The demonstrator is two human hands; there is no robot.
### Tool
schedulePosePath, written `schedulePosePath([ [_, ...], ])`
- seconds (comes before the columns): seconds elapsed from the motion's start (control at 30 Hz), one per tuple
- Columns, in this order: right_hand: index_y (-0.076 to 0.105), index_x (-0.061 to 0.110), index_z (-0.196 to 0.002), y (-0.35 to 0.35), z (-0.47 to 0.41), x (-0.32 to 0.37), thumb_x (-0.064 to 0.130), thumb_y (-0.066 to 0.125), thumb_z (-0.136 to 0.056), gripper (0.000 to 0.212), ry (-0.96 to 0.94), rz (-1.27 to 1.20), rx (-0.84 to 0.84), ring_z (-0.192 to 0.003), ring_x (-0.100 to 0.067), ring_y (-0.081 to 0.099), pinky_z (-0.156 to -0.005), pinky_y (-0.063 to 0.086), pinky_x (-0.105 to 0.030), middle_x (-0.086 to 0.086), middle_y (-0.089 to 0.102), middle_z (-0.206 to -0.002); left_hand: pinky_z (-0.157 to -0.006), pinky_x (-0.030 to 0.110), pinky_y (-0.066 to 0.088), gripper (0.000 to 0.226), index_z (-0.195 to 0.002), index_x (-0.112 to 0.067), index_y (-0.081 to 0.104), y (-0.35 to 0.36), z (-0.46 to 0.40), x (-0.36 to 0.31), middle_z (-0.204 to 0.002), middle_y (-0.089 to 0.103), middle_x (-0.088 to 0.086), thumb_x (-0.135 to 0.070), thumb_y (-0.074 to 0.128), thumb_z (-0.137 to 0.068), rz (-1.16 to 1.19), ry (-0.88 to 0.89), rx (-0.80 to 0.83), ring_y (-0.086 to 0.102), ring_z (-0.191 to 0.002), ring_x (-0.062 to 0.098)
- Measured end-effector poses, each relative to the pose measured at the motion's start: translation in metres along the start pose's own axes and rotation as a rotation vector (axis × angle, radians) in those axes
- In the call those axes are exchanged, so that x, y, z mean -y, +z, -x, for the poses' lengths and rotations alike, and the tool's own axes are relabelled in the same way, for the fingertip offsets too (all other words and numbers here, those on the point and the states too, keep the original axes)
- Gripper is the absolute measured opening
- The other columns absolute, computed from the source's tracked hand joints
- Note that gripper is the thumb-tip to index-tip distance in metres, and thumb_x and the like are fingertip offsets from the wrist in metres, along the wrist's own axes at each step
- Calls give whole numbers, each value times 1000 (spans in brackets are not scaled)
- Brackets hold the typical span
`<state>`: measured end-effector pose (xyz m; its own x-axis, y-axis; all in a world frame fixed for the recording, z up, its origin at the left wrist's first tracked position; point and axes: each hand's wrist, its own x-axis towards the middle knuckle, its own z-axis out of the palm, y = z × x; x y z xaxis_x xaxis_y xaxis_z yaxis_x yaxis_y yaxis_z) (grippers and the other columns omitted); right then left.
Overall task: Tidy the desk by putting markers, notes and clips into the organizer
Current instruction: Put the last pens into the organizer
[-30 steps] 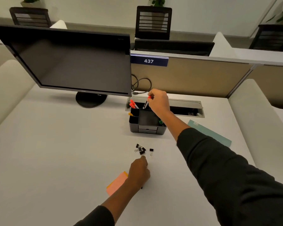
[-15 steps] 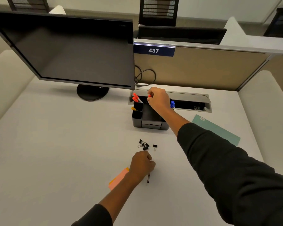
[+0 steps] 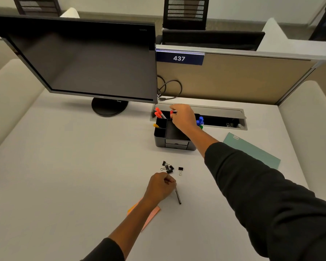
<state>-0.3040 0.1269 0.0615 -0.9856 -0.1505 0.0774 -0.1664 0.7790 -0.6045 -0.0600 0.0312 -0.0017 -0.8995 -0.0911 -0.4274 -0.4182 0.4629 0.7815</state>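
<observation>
A black desk organizer (image 3: 172, 141) stands mid-desk with two red-capped markers (image 3: 158, 113) in its back left slot, a yellow one (image 3: 155, 126) at its left and blue markers (image 3: 200, 120) at its right. My right hand (image 3: 183, 117) is over the organizer's back and pinches a red-capped marker (image 3: 172, 112) at the top. My left hand (image 3: 161, 186) is curled on the desk and grips a thin black pen (image 3: 178, 196). Several black binder clips (image 3: 167, 167) lie just beyond it. Pink and orange sticky notes (image 3: 151, 215) lie under my left wrist.
A large dark monitor (image 3: 83, 59) stands at the back left on a round base. A cable tray slot (image 3: 222, 119) runs behind the organizer. A teal folder (image 3: 252, 150) lies at the right. Beige partition panels wall the desk's back and sides.
My right hand has lowered the red marker toward the organizer's back slot. My left hand closed over the black pen and shifted slightly; the view moved closer.
</observation>
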Motion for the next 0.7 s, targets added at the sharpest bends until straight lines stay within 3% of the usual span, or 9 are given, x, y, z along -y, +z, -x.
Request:
schedulePosePath([
  [0.1,62,17,-138,0,8,-3,11,73,-91,48,-16,-28,-16,-118,-24,62,-104,48,-36,-7,64,-134,-75,36,62,9,-77,-13,73,-9,2,-4,-72,75,4,-7,73,-83,116,-6,-37,70,-63,16],
  [0.27,64,12,-133,-7,37,-9,15,67,-95,38,-181,-46,-124,-127,-24,52,-109,44,-39,-7,64,-131,-70,32,63,3,-85,-5,75,-33,3,-10,-71,74,10,-4,75,-88,312,-23,-108,70,-63,19],
  [0.43,67,7,-127,-9,69,-16,7,62,-95,32,-349,-93,-215,-109,-22,57,-95,51,-31,-7,66,-113,-65,25,60,6,-83,-6,76,-66,-6,-14,-72,74,9,-3,75,-88,450,-19,-234,70,-66,19],
  [0.63,69,5,-114,11,122,-33,7,59,-97,20,-441,-92,-149,-91,-16,58,-75,54,-27,-4,62,-99,-73,32,62,5,-90,-4,76,-107,-18,-29,-78,75,15,-8,78,-87,543,61,-418,72,-72,23],
  [0.7,71,5,-109,23,142,-42,7,60,-96,17,-427,-79,-122,-91,-19,59,-74,54,-29,-5,63,-98,-75,33,62,6,-91,-6,77,-116,-23,-37,-79,75,15,-9,79,-86,563,103,-470,73,-73,24],
])
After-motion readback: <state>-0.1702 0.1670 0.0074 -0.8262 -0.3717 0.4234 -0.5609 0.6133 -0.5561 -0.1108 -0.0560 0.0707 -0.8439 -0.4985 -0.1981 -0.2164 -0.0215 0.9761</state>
